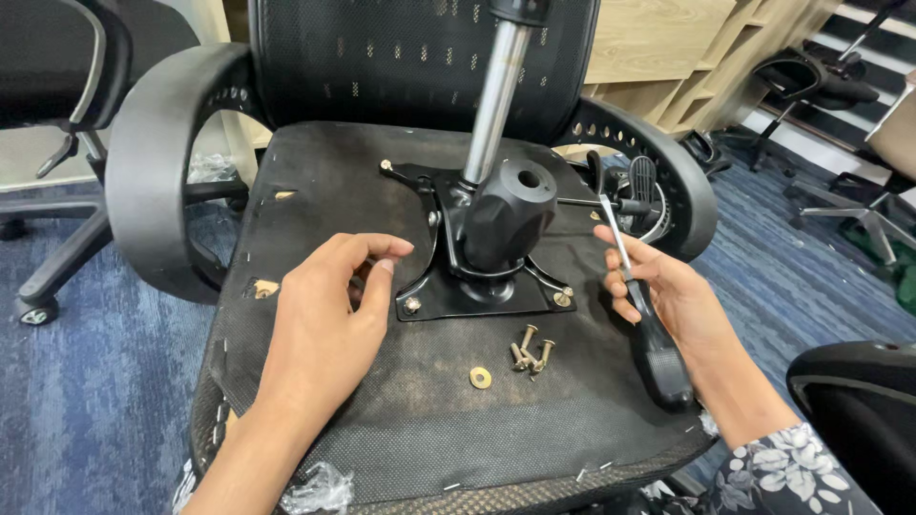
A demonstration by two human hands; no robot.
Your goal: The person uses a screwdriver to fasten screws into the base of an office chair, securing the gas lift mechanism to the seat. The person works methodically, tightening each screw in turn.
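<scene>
An office chair lies upturned, its black fabric underside [324, 191] facing me. A black metal tilt mechanism [496, 238] with a silver gas cylinder [496, 95] is mounted on it. My left hand [334, 324] hovers over the plate's near-left corner, fingers curled by a bolt [412, 305], holding nothing that I can see. My right hand [658, 296] grips a screwdriver [641, 315] with a black handle, its metal shaft pointing up toward the mechanism's right side. Loose bolts [530, 351] and a brass washer [480, 379] lie on the underside in front of the plate.
Curved black armrests [153, 181] flank the seat on both sides. Another chair base stands at the left [57, 257], and more black chairs at the right [821, 86]. Wooden shelving sits behind [668, 48]. The floor is blue patterned carpet [95, 401].
</scene>
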